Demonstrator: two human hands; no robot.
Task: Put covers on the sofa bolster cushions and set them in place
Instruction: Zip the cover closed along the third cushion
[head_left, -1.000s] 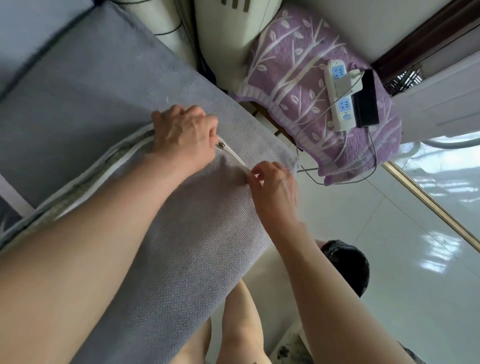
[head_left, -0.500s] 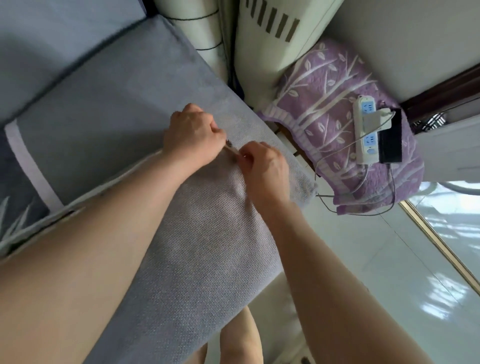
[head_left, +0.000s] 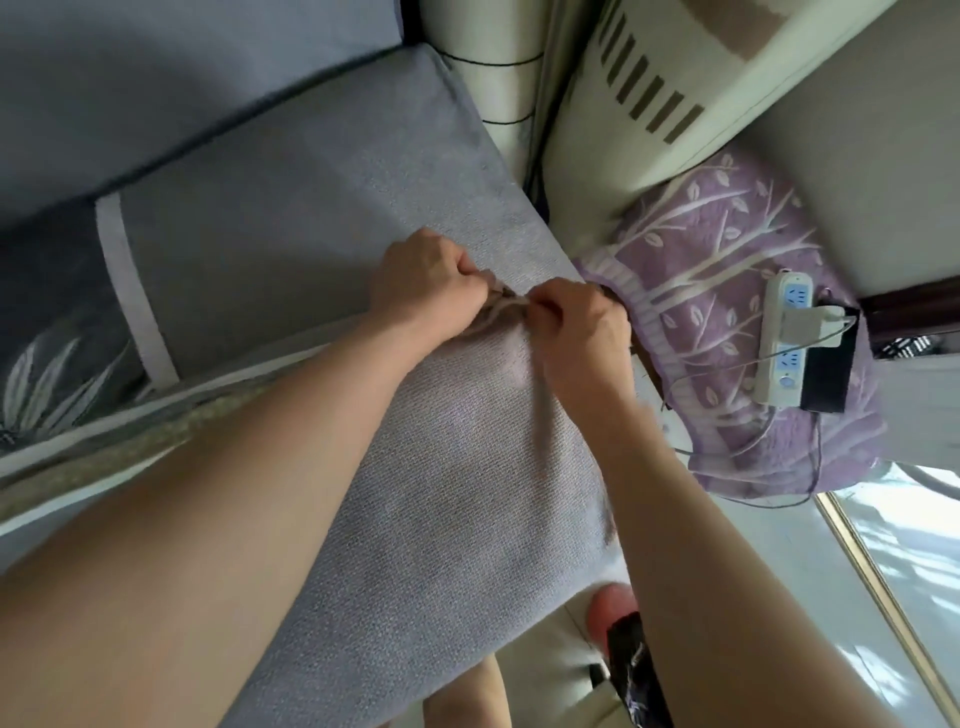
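A grey-blue sofa (head_left: 218, 171) fills the upper left, and beside it on the right stands a cream appliance (head_left: 613, 104) with brown slots. A purple quilted cloth (head_left: 727, 249) with a white branch pattern covers a low piece of furniture, and on it lie a white power strip (head_left: 787, 343) with blue sockets, a black device (head_left: 828, 376) and thin cables. The floor (head_left: 779, 571) is of pale glossy tiles with a gold strip, and bright daylight reflects on it at the lower right.
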